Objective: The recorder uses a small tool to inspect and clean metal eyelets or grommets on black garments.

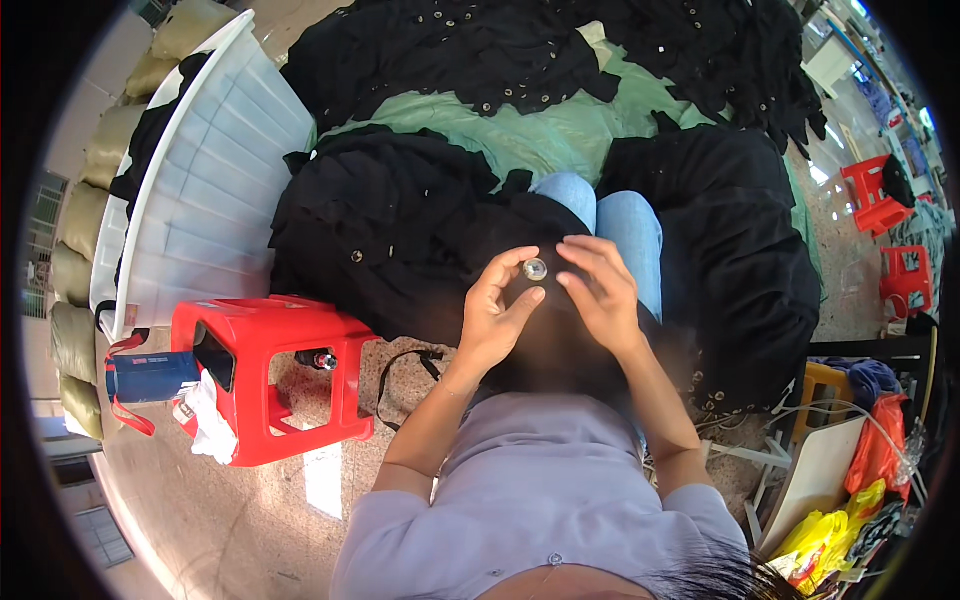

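Seated on the floor amid heaps of black garments (400, 215), knees in blue jeans (610, 215) showing between the piles. Left hand (495, 315) raised over the lap, fingers (518, 262) pinched narrow around a small round metal button (535, 268), held between thumb and forefinger just above the dark cloth. Right hand (600, 290) just beside it, fingers (585, 250) loosely curled and spread, tips close to the button but whether touching it cannot be told; nothing visibly gripped. Black fabric draped across the lap beneath both hands, dotted here and there with small metal studs. Green sheet (560, 130) spread under the garments farther ahead. Red plastic stool (270, 375) to the left on the speckled floor, a white rag (210, 425) hanging off its near corner and a blue pouch (150, 378) with a red strap beside it. White plastic crate (205, 190) tilted behind the stool. More red stools (870, 195) well apart at right.
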The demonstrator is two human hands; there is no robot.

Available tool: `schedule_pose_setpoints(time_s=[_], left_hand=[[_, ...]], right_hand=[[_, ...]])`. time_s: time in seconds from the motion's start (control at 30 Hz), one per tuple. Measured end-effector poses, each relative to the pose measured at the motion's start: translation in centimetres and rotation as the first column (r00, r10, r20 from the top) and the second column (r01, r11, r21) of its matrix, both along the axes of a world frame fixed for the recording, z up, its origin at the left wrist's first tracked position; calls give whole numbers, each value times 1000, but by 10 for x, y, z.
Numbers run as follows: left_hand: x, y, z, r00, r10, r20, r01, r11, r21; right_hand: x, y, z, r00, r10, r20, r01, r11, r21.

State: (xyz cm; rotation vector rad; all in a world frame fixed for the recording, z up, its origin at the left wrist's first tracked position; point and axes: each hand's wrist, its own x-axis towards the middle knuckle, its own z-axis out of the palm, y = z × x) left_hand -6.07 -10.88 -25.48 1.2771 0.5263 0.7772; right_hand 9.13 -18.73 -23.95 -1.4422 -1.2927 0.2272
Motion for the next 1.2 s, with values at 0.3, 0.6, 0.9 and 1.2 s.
schedule_pose_setpoints(time_s=[0.3,0.6,0.9,1.2], left_hand=[[6,-5,3,985,-124,-119,134,988,80],[6,-13,-24,978,37,-204,-17,995,95],[9,-22,-31,995,43,-86,-56,986,-155],[9,-27,-28,999,39,15,-33,956,-291]], right_hand=[[-1,-16,-3,970,-60,234,40,995,89],[-17,-24,-23,814,-87,-575,-26,982,-186],[-12,-48,-10,990,-97,-103,75,978,-197],[-19,-49,-18,978,-208,35,209,976,-53]])
